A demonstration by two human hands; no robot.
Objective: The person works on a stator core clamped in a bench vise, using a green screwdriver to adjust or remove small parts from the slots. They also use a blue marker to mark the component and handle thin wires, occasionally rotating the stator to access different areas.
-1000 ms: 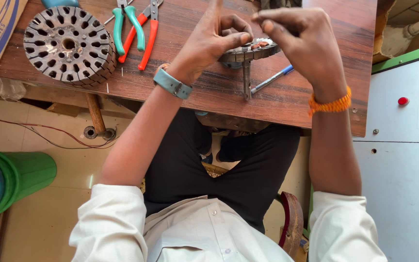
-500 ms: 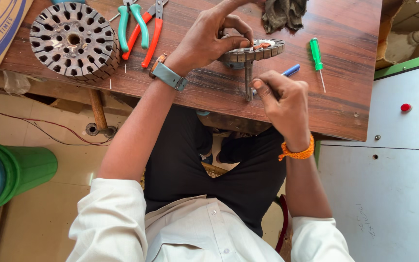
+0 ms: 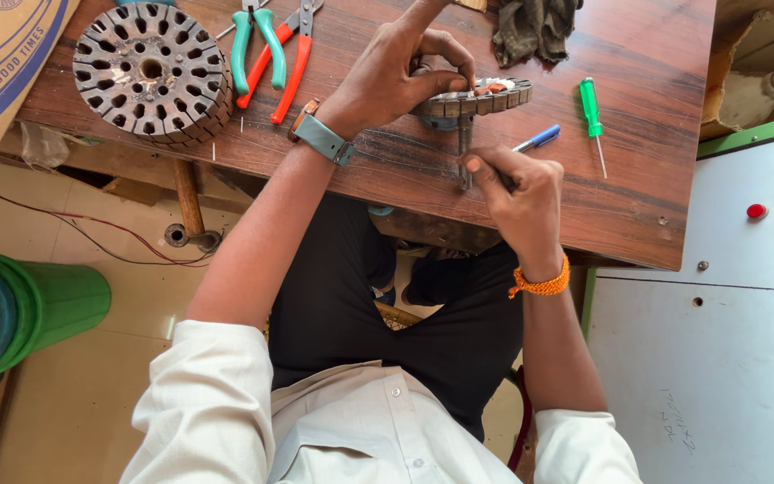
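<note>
Left to right on the wooden bench (image 3: 638,206): slotted round stator core (image 3: 151,73) at the far left, teal-handled pliers (image 3: 257,45) and red-handled pliers (image 3: 290,63) just beside it. Left hand (image 3: 396,72) grips the small motor stator (image 3: 477,97) at mid-bench, fingers curled over its rim; right hand (image 3: 521,193) is clenched round a thin metal tool (image 3: 465,152) standing below the stator, touching it. Blue pen (image 3: 537,139), green screwdriver (image 3: 593,112) and dark rag (image 3: 535,27) lie to the right.

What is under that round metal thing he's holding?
Under the slotted metal core, a steel shaft points down to the right hand. The left hand covers the core's other end.
</note>
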